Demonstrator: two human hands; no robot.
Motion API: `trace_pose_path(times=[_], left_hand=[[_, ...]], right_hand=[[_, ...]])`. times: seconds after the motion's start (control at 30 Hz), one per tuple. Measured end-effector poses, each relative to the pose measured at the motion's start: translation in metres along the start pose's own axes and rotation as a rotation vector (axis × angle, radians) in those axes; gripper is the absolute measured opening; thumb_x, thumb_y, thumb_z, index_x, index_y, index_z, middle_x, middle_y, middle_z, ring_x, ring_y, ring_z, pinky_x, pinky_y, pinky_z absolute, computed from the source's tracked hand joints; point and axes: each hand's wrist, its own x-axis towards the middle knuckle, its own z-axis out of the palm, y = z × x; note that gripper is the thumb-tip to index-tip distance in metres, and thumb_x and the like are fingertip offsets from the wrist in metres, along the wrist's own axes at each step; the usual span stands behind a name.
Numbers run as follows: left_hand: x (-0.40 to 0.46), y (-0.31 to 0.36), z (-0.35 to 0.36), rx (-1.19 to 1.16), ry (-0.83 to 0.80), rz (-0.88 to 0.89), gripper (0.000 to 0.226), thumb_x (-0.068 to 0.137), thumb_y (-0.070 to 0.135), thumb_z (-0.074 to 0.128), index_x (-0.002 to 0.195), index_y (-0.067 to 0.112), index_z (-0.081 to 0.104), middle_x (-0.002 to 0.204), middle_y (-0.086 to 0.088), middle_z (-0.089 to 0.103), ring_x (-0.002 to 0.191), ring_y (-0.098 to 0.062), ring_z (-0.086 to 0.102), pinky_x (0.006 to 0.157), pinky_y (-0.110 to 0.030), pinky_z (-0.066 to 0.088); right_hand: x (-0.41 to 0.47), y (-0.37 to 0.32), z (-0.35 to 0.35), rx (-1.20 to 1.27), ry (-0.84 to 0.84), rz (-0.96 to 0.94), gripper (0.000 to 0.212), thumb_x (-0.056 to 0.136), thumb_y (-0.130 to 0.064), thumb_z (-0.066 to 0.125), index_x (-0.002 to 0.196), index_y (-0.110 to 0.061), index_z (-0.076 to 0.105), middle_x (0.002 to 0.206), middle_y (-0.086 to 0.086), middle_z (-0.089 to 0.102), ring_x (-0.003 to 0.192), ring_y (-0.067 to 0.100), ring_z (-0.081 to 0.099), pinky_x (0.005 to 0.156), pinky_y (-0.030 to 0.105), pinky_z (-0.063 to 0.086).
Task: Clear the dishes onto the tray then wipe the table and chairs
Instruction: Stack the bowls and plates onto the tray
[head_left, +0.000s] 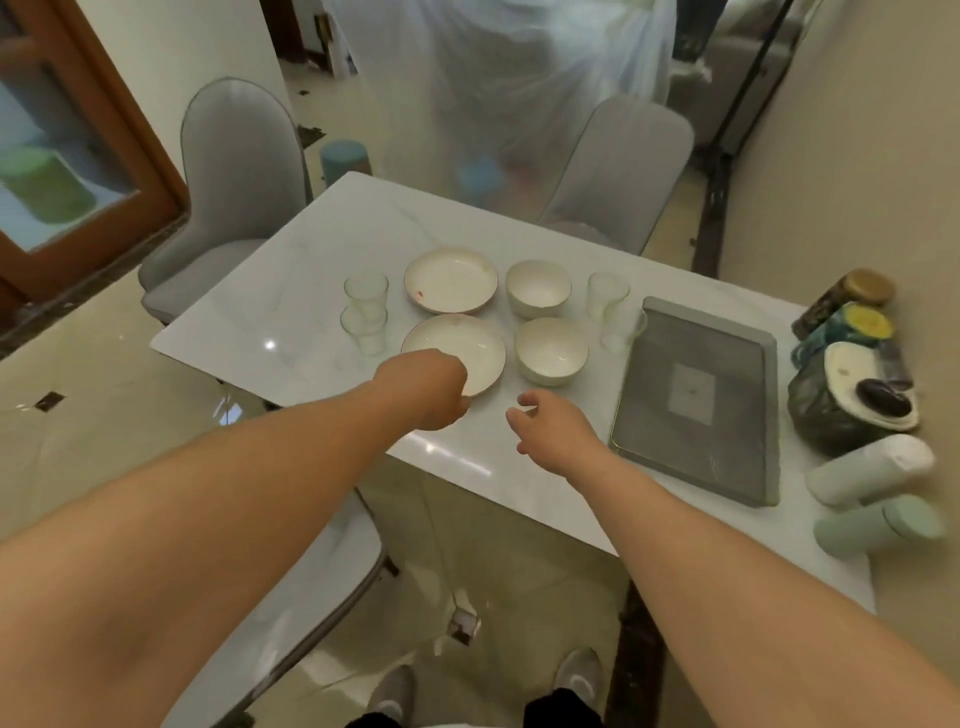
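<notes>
On the white marble table (291, 291) lie two white plates: a far plate (451, 279) and a near plate (460, 345). My left hand (426, 387) grips the near plate's front rim, its fingers curled over the edge. Two white bowls, a far bowl (538, 287) and a near bowl (551, 349), stand to the right of the plates. Clear glasses stand left (365, 292) (364, 327) and right (607, 296) (621, 330) of them. My right hand (550, 428) hovers loosely curled and empty above the table, near the front edge. The grey tray (696, 441) lies at the right, with nothing on it.
Jars and canisters crowd the table's right end: a dark pot with a lid (852, 400), a white canister (867, 467), a pale green one (878, 525). Grey chairs stand at the far left (234, 171), far right (618, 171) and near left (311, 587).
</notes>
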Motion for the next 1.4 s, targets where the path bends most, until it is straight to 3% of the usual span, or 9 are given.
trace_pose_path(times=[0.1,0.2,0.3,0.4,0.73,0.9,1.17,1.27,1.4], left_hand=[[0.019,0.042,-0.024,0.043,0.025,0.002,0.028,0.101,0.038,0.048,0.104,0.015,0.063,0.091,0.002,0.056,0.087,-0.021,0.054,0.069,-0.03,0.042],[0.036,0.078,-0.036,0.075,0.08,0.015,0.023,0.099,0.031,0.047,0.096,0.014,0.063,0.091,-0.001,0.061,0.076,-0.019,0.052,0.058,-0.027,0.037],[0.055,0.107,-0.039,0.041,0.09,0.025,0.023,0.099,0.034,0.047,0.106,0.018,0.061,0.096,0.001,0.062,0.087,-0.022,0.06,0.077,-0.035,0.053],[0.07,0.124,-0.042,0.014,0.068,0.03,0.032,0.099,0.035,0.049,0.125,0.02,0.059,0.106,-0.002,0.064,0.094,-0.024,0.062,0.081,-0.037,0.055],[0.175,0.127,-0.06,0.011,0.016,0.052,0.034,0.099,0.032,0.049,0.13,0.024,0.058,0.12,0.0,0.063,0.102,-0.022,0.062,0.071,-0.031,0.044],[0.238,0.099,-0.047,-0.044,-0.045,0.063,0.035,0.099,0.03,0.049,0.131,0.021,0.057,0.12,-0.001,0.063,0.101,-0.022,0.062,0.07,-0.031,0.044],[0.31,0.041,-0.021,-0.267,-0.04,-0.087,0.028,0.1,0.016,0.048,0.125,0.003,0.047,0.094,-0.009,0.064,0.078,-0.023,0.058,0.065,-0.03,0.042],[0.327,0.031,-0.019,-0.427,-0.092,-0.188,0.032,0.104,0.028,0.046,0.121,0.0,0.047,0.105,-0.012,0.062,0.09,-0.027,0.058,0.072,-0.031,0.039],[0.345,0.024,-0.012,-0.648,-0.178,-0.291,0.042,0.102,0.043,0.044,0.1,0.003,0.055,0.088,-0.01,0.066,0.075,-0.029,0.068,0.072,-0.037,0.058]], right_hand=[[0.019,0.027,-0.058,0.003,0.005,-0.01,0.052,0.095,-0.039,0.05,0.144,-0.021,0.047,0.133,0.001,0.061,0.108,0.023,0.067,0.092,0.038,0.055],[0.035,0.052,-0.107,-0.014,0.029,-0.008,0.054,0.094,-0.04,0.05,0.144,-0.021,0.047,0.132,0.001,0.062,0.106,0.024,0.067,0.091,0.037,0.054],[0.053,0.074,-0.142,-0.001,0.042,0.017,0.054,0.093,-0.041,0.052,0.143,-0.022,0.047,0.132,0.0,0.061,0.103,0.023,0.069,0.093,0.038,0.055],[0.068,0.088,-0.158,0.023,0.045,0.024,0.054,0.093,-0.038,0.052,0.144,-0.02,0.047,0.123,0.002,0.064,0.101,0.023,0.069,0.091,0.036,0.054],[0.135,0.101,-0.18,0.046,0.071,0.099,0.05,0.096,-0.029,0.053,0.145,-0.021,0.045,0.089,-0.001,0.072,0.086,0.014,0.066,0.066,0.027,0.046],[0.195,0.089,-0.168,0.049,0.004,0.192,0.052,0.096,-0.034,0.053,0.146,-0.024,0.045,0.108,0.004,0.071,0.094,0.02,0.069,0.086,0.037,0.057],[0.266,0.052,-0.12,-0.145,-0.135,0.24,0.061,0.099,-0.033,0.052,0.154,-0.018,0.032,0.144,0.009,0.052,0.126,0.027,0.055,0.098,0.035,0.048],[0.279,0.056,-0.108,-0.196,-0.168,0.283,0.059,0.098,-0.031,0.051,0.153,-0.016,0.034,0.14,0.009,0.056,0.124,0.029,0.056,0.094,0.035,0.048],[0.289,0.063,-0.098,-0.218,-0.2,0.327,0.058,0.099,-0.026,0.051,0.152,-0.013,0.034,0.138,0.01,0.057,0.124,0.031,0.056,0.095,0.038,0.051]])
